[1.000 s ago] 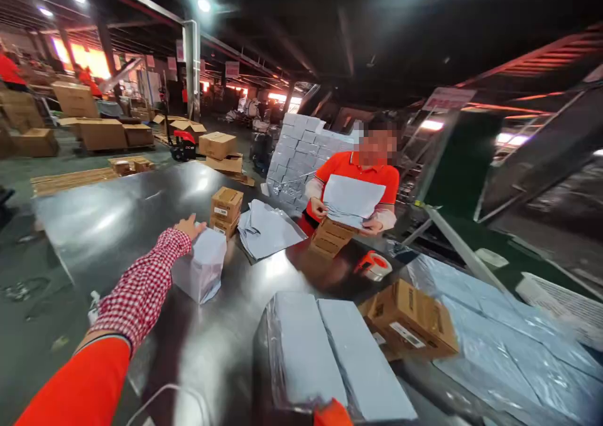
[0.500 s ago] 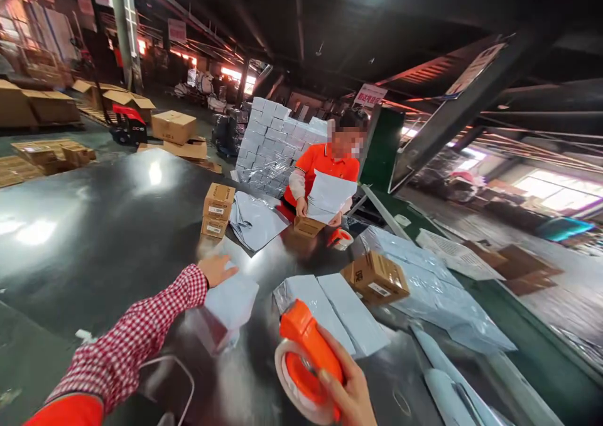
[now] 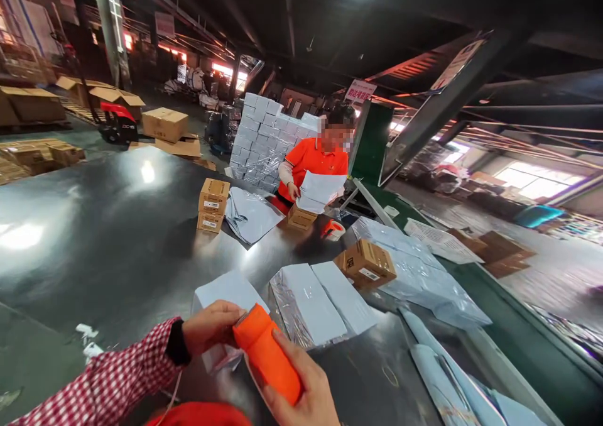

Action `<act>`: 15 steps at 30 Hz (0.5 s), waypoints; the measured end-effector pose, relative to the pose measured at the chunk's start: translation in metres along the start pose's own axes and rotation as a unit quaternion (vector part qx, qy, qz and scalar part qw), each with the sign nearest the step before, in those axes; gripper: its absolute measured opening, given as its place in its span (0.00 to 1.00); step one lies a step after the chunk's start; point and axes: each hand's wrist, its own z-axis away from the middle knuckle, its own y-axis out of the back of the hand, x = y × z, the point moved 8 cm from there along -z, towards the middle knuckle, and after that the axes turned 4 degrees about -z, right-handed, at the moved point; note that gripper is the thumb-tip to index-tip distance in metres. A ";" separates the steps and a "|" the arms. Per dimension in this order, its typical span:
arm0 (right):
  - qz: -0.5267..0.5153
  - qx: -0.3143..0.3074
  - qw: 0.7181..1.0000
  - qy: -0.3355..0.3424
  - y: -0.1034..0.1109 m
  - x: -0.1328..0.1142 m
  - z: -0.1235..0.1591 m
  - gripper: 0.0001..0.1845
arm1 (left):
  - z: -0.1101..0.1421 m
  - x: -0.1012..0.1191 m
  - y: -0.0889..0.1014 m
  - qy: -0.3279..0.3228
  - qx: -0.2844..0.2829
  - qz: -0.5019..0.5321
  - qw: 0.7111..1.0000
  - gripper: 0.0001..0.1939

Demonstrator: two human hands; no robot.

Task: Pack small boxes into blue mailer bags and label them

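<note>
At the far left, flat and built-up cartons stood on the floor beyond the steel table, out of the working area. Nearer us, our left hand reached in from a red-checked sleeve, the wrist bent so that the fingers curled down onto the near edge of a grey-bagged parcel; we judged it was pressing the bag flat against the table so that it would not slide. The fingers were closed loosely on the parcel's edge, touching the nose of the orange tape dispenser.

Our right hand came up from the bottom of the view, palm over the dispenser's handle, the fingers wrapped round it in a full grip, the tool tilted so that its front end met the parcel just beside the left fingertips.

Past that lay two pale flat packs in clear film, side by side, and a small brown box resting on a heap of grey bags. Two more small boxes were stacked mid-table next to a sheaf of loose bags. Across the table a co-worker in orange held a bag over a box, with another dispenser near it.
</note>
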 end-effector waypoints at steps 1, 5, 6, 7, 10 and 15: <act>0.009 -0.005 1.000 -0.011 -0.005 -0.001 -0.001 0.35 | -0.002 -0.001 0.003 0.001 0.010 -0.018 1.000 0.29; 0.017 -0.005 0.999 -0.049 -0.015 -0.018 -0.014 0.39 | -0.011 0.022 0.028 -0.011 0.049 -0.168 0.984 0.34; 0.016 -0.001 0.999 -0.050 -0.012 -0.023 -0.018 0.38 | -0.013 0.034 0.038 -0.011 0.055 -0.201 0.978 0.34; 0.015 0.004 0.999 -0.050 -0.007 -0.027 -0.019 0.37 | -0.015 0.049 0.052 -0.012 0.065 -0.226 0.972 0.33; 0.021 0.006 0.998 -0.056 0.020 -0.024 -0.006 0.34 | -0.021 0.103 0.118 -0.035 0.149 -0.289 0.945 0.31; 0.071 -0.033 0.986 -0.144 0.020 0.036 0.050 0.33 | -0.041 0.093 0.224 0.015 0.248 -0.434 0.866 0.22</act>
